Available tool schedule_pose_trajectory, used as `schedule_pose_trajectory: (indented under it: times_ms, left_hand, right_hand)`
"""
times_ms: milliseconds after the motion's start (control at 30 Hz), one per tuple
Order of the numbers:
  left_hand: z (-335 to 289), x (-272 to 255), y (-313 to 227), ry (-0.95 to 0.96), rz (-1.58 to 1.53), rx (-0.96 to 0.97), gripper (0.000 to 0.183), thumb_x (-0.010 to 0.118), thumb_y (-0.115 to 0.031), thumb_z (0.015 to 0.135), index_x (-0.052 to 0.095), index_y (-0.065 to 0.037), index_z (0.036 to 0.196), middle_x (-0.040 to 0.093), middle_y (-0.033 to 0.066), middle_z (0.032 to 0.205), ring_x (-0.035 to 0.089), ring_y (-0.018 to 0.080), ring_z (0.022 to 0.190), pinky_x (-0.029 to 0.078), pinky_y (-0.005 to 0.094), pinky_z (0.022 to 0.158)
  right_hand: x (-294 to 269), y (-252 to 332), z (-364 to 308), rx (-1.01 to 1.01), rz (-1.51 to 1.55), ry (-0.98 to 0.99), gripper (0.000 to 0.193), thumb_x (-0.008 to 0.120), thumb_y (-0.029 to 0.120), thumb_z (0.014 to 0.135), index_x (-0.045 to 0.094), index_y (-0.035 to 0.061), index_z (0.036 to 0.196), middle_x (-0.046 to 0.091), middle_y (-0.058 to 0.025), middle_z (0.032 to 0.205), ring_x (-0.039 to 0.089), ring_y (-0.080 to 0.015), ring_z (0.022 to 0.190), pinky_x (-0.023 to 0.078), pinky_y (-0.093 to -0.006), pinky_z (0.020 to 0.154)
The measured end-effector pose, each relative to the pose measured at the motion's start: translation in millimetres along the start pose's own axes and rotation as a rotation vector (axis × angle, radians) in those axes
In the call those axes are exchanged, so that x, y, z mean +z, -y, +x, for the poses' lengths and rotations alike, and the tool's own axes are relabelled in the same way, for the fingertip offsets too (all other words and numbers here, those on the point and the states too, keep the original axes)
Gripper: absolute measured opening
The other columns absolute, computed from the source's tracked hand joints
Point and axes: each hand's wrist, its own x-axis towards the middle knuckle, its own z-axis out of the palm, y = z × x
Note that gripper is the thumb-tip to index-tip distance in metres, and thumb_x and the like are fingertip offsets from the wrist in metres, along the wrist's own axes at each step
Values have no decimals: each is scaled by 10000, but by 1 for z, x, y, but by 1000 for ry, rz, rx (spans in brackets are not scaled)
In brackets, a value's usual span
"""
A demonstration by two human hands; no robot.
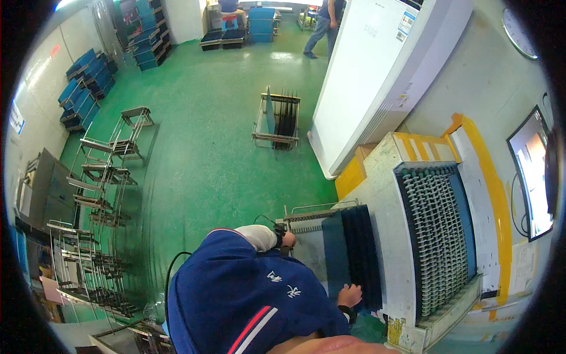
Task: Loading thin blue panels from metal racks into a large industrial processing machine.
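A metal slotted rack (323, 207) stands in front of me, holding a row of thin dark blue panels (361, 253). At the rack's left end my left hand (288, 239) is closed round the metal frame; a dark band with a thin cable sits at that wrist. My right hand (350, 295) is at the near edge of the panels, with its fingers apart against them. A lighter blue panel (336, 251) stands leftmost in the row. Whether the right fingers grip one panel is too small to tell.
To the right is a machine with rows of rollers (436, 236), then a monitor (533, 171). A smaller rack of panels (277, 121) stands on the green floor. Metal racks (103, 177) line the left. A tall white cabinet (368, 76) rises ahead; a person (323, 32) is beyond.
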Motion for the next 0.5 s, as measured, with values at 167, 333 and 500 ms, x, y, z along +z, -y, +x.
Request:
schedule_pose_trajectory:
  times_ms: [167, 333, 500]
  left_hand:
    - [-12, -33, -23, -19, -16, 56, 202, 642, -259, 720, 695, -99, 831, 656, 167, 771, 627, 359, 694, 484, 507, 623]
    - [1, -30, -23, -212, -57, 166, 156, 677, -273, 666, 691, -118, 674, 654, 124, 688, 642, 346, 643, 505, 488, 559]
    - [-9, -74, -56, -35, 49, 12, 182, 684, -294, 644, 698, -116, 680, 658, 125, 689, 647, 342, 672, 516, 478, 591]
  right_hand:
    - [3, -7, 6, -49, 4, 28, 303, 635, 328, 822, 696, 58, 943, 605, -160, 1029, 590, -352, 960, 462, -495, 810]
    - [17, -16, 2, -150, 57, 48, 302, 630, 328, 822, 682, 34, 871, 620, -173, 943, 597, -381, 894, 470, -485, 753]
    - [5, -21, 5, -368, -4, -55, 284, 624, 304, 824, 672, 26, 788, 629, -178, 829, 609, -383, 816, 472, -496, 700]
